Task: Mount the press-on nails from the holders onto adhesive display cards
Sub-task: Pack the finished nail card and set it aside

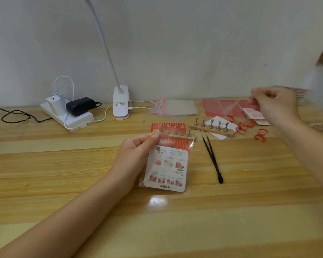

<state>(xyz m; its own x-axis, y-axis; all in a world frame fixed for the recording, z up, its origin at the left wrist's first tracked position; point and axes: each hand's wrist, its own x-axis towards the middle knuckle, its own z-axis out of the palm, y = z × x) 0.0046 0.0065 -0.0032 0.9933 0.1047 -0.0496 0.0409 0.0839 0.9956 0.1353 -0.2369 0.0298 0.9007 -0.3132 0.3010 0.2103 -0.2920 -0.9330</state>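
Note:
My left hand (138,155) pinches the top of a clear bag holding a white printed display card (166,168) above the table's middle. Behind it stands a wooden nail holder (177,134) with several metal stands, on a red-striped sheet (183,148). A second wooden holder (212,128) with metal stands lies further right. My right hand (274,105) is at the back right with curled fingers, pinching something thin and reddish among the red sheets (224,108); blur hides what exactly it is.
Black tweezers (213,159) lie right of the card. Red curled strips (259,135) are scattered at the right. A clear bag (173,107), a clip lamp (120,103) and a power strip with chargers (69,112) stand along the back wall.

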